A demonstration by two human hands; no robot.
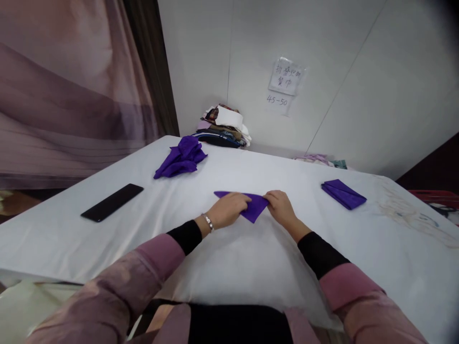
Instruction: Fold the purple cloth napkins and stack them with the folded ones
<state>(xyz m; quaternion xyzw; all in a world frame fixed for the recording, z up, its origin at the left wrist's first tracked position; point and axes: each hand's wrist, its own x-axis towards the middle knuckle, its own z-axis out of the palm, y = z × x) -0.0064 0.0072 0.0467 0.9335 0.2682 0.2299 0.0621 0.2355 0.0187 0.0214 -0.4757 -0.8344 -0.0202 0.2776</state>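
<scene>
A purple cloth napkin (255,206), folded to a pointed shape, lies on the white-covered table (229,258) in front of me. My left hand (229,209) lies over its left part, fingers curled down on the fabric. At the napkin's right corner, my right hand (281,206) pinches the edge between thumb and fingers. Another purple napkin (343,194), folded into a flat packet, rests to the right, apart from my hands. Back left sits a crumpled purple cloth (182,156). The underside of the napkin in my hands is hidden.
A flat black object (113,202), like a phone, lies on the left of the table. Against the wall stands a stack of folded fabrics (223,126). More cloth (317,160) shows at the far edge. A handwritten paper sign (285,76) hangs on the wall.
</scene>
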